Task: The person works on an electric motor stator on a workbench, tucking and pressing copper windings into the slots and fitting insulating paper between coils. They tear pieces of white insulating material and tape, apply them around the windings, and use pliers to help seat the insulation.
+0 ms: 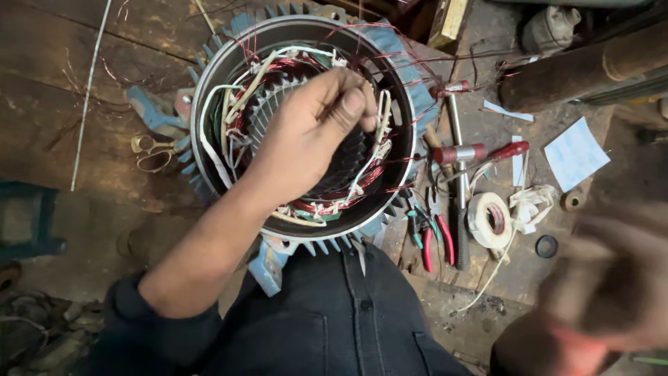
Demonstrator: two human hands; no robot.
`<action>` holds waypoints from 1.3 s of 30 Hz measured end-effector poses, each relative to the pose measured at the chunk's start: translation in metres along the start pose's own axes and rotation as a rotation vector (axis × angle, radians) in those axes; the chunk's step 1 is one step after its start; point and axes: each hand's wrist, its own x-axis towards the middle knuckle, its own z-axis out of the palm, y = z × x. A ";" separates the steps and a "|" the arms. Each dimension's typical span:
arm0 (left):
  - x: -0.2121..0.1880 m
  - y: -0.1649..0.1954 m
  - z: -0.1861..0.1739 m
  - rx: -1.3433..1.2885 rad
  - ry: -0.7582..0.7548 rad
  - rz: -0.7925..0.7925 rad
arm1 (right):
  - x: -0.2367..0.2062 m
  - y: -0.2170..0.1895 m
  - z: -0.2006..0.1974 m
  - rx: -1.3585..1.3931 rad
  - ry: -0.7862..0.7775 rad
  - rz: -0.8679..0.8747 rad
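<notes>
Blurred and cut off at the lower right of the frame, the right hand (pixel 612 278) is too smeared to tell whether it is open or closed. At the centre, the left hand (pixel 316 132) reaches into the motor shell (pixel 223 63), fingers pinched together on something too thin to make out, likely a wire. Its palm hides much of the copper winding (pixel 334 202) and white tubing (pixel 209 132). Right of the shell lie a hammer (pixel 458 174), pliers (pixel 435 240) and a tape roll (pixel 489 220); scissors (pixel 149 152) sit at the left.
</notes>
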 end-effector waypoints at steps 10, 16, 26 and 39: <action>-0.019 0.007 0.004 0.090 0.014 0.025 | -0.008 -0.001 0.044 -0.305 -0.852 -0.213; -0.025 0.012 -0.004 0.271 0.065 0.148 | -0.025 0.008 0.010 -0.112 -1.025 0.042; -0.014 0.028 0.011 -0.005 0.032 0.007 | -0.066 0.086 -0.023 -0.127 -0.918 0.160; -0.001 0.027 0.052 -0.038 -0.006 -0.080 | 0.016 -0.021 -0.007 -0.123 -0.258 -0.215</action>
